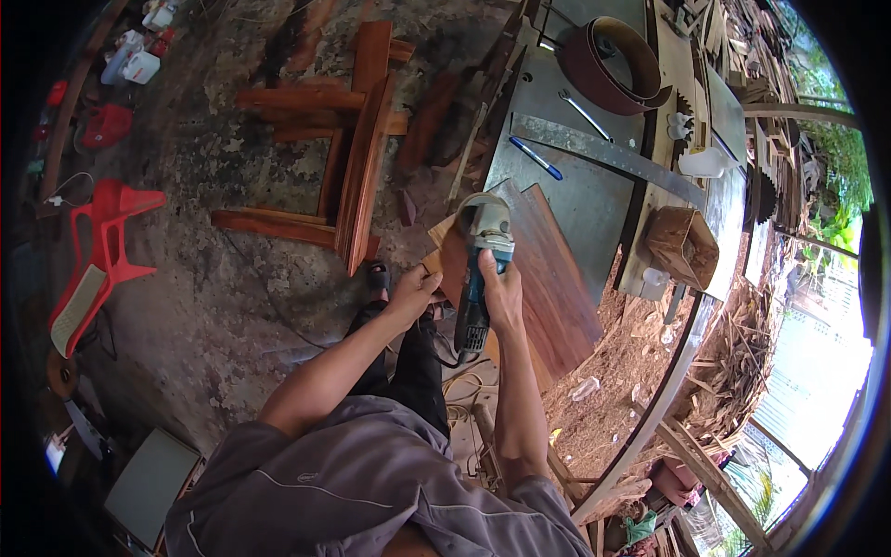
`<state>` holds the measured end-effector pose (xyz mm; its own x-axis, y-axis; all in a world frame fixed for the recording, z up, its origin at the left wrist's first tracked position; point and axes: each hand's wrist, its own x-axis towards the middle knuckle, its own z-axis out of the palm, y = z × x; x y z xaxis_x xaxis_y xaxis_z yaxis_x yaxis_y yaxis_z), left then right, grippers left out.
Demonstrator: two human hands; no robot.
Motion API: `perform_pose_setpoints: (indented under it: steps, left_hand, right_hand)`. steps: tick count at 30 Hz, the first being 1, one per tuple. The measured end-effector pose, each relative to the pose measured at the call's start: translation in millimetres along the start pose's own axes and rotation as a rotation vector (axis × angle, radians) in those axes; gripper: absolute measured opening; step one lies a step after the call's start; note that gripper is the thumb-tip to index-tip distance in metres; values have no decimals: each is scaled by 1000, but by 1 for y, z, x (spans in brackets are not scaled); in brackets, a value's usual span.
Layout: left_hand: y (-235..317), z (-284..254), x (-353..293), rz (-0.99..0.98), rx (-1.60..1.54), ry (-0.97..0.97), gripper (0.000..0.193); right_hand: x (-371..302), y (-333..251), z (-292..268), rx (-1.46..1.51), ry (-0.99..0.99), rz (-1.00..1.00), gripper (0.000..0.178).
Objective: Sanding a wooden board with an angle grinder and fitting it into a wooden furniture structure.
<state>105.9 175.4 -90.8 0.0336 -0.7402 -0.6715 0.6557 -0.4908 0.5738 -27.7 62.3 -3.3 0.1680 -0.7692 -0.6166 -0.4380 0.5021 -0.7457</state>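
Note:
A blue and grey angle grinder (483, 265) lies on the near end of a reddish-brown wooden board (552, 278), which rests partly on a grey metal table (575, 186). My right hand (501, 288) is wrapped around the grinder's body. My left hand (415, 290) grips the board's left edge near a pale wood block, fingers curled. The grinder's disc is hidden under its white guard.
On the table lie a long steel ruler (603, 153), a blue pen (535, 158), a metal rod (585, 114), a sanding belt loop (613, 65) and a wooden box (682, 243). Wooden frame pieces (348, 148) lie on the concrete floor, a red plastic chair (102, 251) to the left, sawdust at right.

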Motion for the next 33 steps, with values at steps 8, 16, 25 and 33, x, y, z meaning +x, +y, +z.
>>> perform_pose_setpoints:
  steps: [8, 16, 25, 33]
  left_hand:
    - [-1, 0, 0, -16, 9, 12, 34]
    - [-2, 0, 0, -12, 25, 4, 33]
    - [-18, 23, -9, 33, 138, 241, 29]
    - [-22, 15, -7, 27, 129, 238, 26]
  right_hand:
    - [7, -14, -14, -16, 12, 4, 66]
    - [7, 7, -20, -155, -55, -151, 64]
    - [8, 0, -22, -257, -57, -121, 68]
    - [12, -18, -31, -211, -22, -32, 75]
